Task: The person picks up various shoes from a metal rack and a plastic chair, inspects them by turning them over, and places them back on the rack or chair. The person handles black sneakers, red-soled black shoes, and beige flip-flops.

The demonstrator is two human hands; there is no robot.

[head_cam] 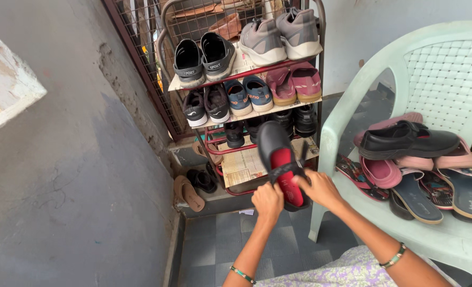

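Observation:
Both my hands hold one black strap shoe [278,154] with a red insole, toe pointing up toward the rack. My left hand [267,201] grips its heel from the left. My right hand [320,188] grips the heel's right side, fingers near the strap. The shoe hangs in front of the lower shelves of a red metal shoe rack [215,146]. Each wrist wears a beaded bangle.
The rack carries black sport shoes [204,56], grey sneakers [281,34], blue, maroon and black pairs, over newspaper lining. A pale green plastic chair [432,79] at right holds a black shoe [406,141] and several sandals. Brown slippers [189,194] lie by the grey wall at left.

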